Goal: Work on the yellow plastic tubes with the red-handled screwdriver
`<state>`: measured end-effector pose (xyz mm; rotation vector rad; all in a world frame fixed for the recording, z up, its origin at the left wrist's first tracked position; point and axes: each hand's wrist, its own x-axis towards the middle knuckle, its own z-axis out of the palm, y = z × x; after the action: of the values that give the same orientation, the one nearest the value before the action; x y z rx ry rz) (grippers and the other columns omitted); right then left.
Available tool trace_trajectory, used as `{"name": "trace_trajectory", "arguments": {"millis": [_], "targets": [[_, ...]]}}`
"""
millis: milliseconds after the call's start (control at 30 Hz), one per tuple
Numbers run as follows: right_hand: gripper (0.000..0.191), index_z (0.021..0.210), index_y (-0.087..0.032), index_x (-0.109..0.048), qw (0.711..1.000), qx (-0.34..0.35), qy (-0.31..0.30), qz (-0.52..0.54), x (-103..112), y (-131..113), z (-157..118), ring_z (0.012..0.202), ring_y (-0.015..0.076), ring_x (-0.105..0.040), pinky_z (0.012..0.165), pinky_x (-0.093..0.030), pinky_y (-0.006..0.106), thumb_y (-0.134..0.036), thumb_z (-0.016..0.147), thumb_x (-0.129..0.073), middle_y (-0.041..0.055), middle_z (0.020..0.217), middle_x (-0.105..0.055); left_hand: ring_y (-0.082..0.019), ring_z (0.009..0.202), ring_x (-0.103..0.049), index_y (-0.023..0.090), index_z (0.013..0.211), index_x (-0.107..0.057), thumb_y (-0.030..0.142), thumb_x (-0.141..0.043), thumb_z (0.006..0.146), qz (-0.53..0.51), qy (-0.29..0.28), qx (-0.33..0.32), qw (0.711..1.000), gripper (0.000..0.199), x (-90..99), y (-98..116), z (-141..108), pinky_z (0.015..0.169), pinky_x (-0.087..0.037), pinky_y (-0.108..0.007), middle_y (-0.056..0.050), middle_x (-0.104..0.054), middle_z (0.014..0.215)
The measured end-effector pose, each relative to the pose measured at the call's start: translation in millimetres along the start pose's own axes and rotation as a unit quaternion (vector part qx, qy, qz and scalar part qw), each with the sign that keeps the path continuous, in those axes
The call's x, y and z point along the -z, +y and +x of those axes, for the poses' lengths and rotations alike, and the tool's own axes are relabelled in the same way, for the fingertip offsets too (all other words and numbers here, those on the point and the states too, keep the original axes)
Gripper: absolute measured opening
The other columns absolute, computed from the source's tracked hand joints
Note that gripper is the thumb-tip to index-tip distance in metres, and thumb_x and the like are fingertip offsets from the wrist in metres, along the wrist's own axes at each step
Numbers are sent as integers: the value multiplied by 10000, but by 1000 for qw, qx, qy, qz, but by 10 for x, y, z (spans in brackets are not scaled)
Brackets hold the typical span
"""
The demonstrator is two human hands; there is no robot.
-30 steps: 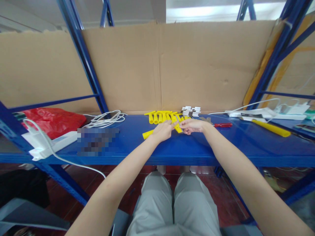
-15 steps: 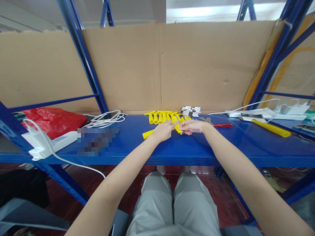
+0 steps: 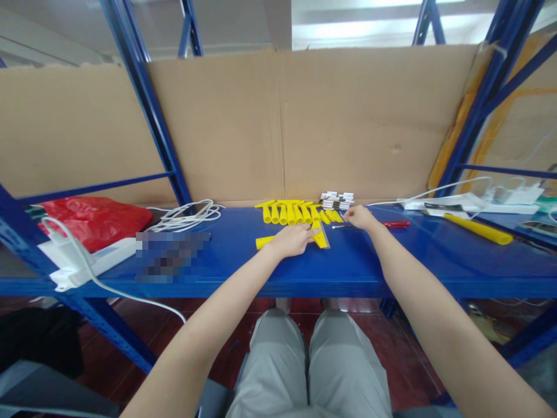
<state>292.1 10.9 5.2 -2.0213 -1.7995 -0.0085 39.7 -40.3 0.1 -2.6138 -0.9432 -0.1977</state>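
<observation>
My left hand (image 3: 296,241) is closed over a yellow T-shaped tool. The tube-shaped handle (image 3: 264,242) sticks out to the left of the hand, and the flat yellow head (image 3: 319,238) shows at the right under my finger. Along this head lies a thin, clear-looking strip (image 3: 325,235). Further right, my right hand (image 3: 360,217) has its fingertips pinched together at the table, beside small yellow pieces (image 3: 331,216); whatever is between them is too small to make out. Behind my left hand stretches a row of similar yellow T-shaped tools (image 3: 283,213).
A stack of white pieces (image 3: 337,200) stands behind the small yellow parts. A red-handled screwdriver (image 3: 395,224) lies by my right wrist. Rightward are a yellow tube (image 3: 478,229) and a power strip (image 3: 461,203). Leftward are coiled white cable (image 3: 191,215) and a red bag (image 3: 100,217).
My right hand has left the yellow tool's head and moved right and back, to beside the small yellow pieces. My left hand stays on the tool, with a finger stretched over its head.
</observation>
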Motion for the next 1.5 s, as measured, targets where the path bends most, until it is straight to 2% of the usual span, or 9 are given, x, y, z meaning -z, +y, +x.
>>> {"name": "trace_trajectory", "arguments": {"millis": [133, 233, 467, 833, 1100, 1500], "targets": [[243, 941, -190, -775, 997, -67, 23, -26, 43, 39, -33, 991, 246, -688, 844, -512, 307, -155, 815, -571, 105, 1001, -754, -250, 1054, -639, 226, 1404, -519, 255, -384, 989, -7, -2, -22, 1000, 437, 1, 25, -1, 852, -523, -339, -123, -644, 1145], [245, 954, -235, -781, 994, -103, 17, -30, 71, 56, -53, 1085, 278, -657, 911, -502, 378, -175, 812, -590, 101, 1068, -741, -250, 1040, -643, 225, 1399, -525, 265, -383, 991, -6, 0, -26, 1000, 433, -1, 33, -2, 845, -524, -342, -123, -644, 1138], [243, 1023, -283, -769, 996, -87, -10, -36, 22, 52, -48, 1179, 284, -593, 984, -454, 443, -276, 867, -583, 71, 1164, -712, -245, 1045, -641, 226, 1386, -539, 252, -407, 981, -12, -2, -38, 999, 427, 28, 38, -10, 831, -521, -320, -118, -650, 1108], [236, 985, -269, -772, 996, -79, 2, -31, -13, 92, -3, 1148, 274, -588, 973, -434, 434, -262, 853, -577, 79, 1128, -716, -234, 1016, -641, 217, 1359, -561, 251, -412, 982, -11, -5, -46, 999, 406, 45, 53, -17, 809, -509, -309, -114, -648, 1087], [265, 1040, -252, -760, 996, -72, -15, -55, -9, 48, -17, 1187, 280, -569, 996, -422, 450, -255, 870, -557, 96, 1166, -702, -232, 1039, -631, 211, 1385, -538, 259, -367, 999, 21, -6, -64, 998, 425, 65, 106, -17, 807, -498, -298, -113, -643, 1086], [259, 1005, -247, -761, 995, -65, -25, -72, -27, 7, 2, 1190, 283, -559, 980, -439, 425, -220, 839, -563, 95, 1167, -690, -223, 1054, -628, 245, 1401, -517, 262, -387, 995, 28, 10, -70, 997, 427, 28, 120, -16, 803, -505, -284, -107, -640, 1091]]}}
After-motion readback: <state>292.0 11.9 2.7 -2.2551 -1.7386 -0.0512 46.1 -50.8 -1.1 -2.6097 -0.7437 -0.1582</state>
